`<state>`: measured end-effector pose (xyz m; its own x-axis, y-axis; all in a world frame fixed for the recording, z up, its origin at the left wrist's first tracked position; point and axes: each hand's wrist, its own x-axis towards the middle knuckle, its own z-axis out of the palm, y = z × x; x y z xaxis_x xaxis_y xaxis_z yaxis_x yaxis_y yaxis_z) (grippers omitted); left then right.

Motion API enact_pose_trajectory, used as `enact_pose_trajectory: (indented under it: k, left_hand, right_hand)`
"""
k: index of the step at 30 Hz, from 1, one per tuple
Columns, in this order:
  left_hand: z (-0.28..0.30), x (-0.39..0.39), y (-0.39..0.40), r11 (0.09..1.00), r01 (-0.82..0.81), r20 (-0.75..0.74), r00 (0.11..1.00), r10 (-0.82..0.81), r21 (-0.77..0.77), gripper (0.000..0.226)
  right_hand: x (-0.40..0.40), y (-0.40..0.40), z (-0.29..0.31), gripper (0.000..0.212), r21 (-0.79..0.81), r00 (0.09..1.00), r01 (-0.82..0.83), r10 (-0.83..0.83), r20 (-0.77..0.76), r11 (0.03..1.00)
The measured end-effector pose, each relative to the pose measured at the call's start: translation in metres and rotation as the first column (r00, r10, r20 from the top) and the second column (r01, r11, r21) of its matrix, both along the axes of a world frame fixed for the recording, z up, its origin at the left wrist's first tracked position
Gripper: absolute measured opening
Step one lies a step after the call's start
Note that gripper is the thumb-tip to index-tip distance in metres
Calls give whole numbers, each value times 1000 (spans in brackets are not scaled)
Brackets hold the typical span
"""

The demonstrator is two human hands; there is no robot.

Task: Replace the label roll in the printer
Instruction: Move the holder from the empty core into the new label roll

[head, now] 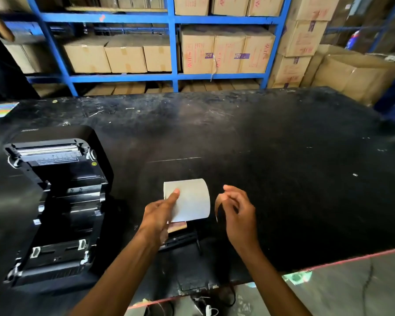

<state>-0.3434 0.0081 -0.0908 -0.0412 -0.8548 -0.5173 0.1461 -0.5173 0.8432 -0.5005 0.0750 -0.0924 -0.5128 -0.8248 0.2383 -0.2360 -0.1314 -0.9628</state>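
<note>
A white label roll [192, 199] is held over the black table [283, 167] by my left hand [161, 215], thumb pressed on its upper left corner. A brown core end shows under the roll at my palm. My right hand [237, 208] hovers just right of the roll and pinches a thin, curled clear strip [216, 207]. The black label printer [55, 201] stands at the left with its lid swung up; its roll bay looks dark with no roll in it.
A dark flat part [180, 240] lies on the table under my left wrist. A coloured card [0, 110] sits at the far left edge. Blue shelving [173, 53] with cardboard boxes stands behind the table. Cables [205, 304] hang below the front edge.
</note>
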Motion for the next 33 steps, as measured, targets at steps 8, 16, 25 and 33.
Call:
enact_pose_trajectory:
  k: [8,16,25,33]
  left_hand:
    - [5,24,5,999,-35,-169,985,40,33,33]
    - [10,41,12,999,-30,-218,975,34,22,35]
    - [8,54,13,994,-106,-223,970,101,-13,33]
    - [-1,83,20,972,-233,-246,942,227,5,43]
  right_hand:
    - [-31,21,-90,22,595,938,-31,230,-261,803]
    - [-32,18,-118,38,661,831,-9,373,-413,751]
    - [14,-12,-102,53,596,785,1,368,-498,803]
    - [4,-22,-75,24,546,949,-153,276,-151,824]
